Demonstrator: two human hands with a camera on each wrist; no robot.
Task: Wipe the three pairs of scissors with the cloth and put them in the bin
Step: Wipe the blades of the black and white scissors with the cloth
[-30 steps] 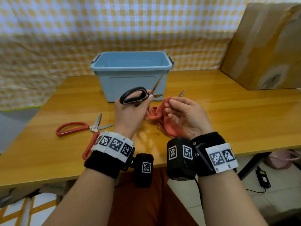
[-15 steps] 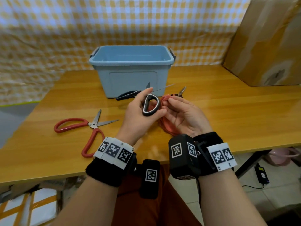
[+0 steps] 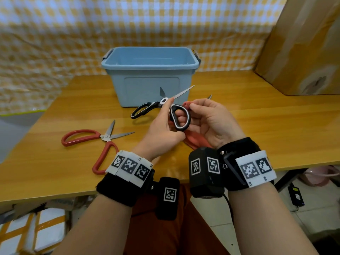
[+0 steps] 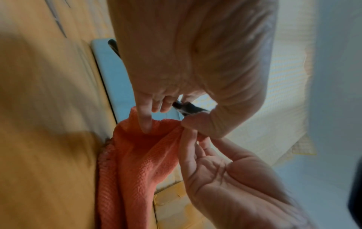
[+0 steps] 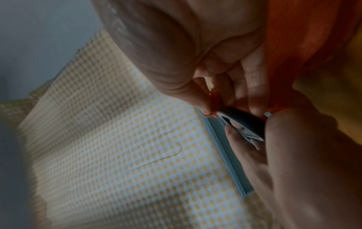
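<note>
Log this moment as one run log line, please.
step: wiping | left hand: holds black scissors | right hand: pinches cloth | red scissors: on table | bin: nothing visible inside

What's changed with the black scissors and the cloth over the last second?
The left hand turned the black scissors over: the handle loop it held high a second ago now hangs low towards the person, blades pointing up and away. The right hand kept pinching the orange cloth beside that loop. The red scissors and blue bin stayed put.

left hand gripping scissors, fingers curling through handle | right hand pinching cloth | wrists hovering close together
</note>
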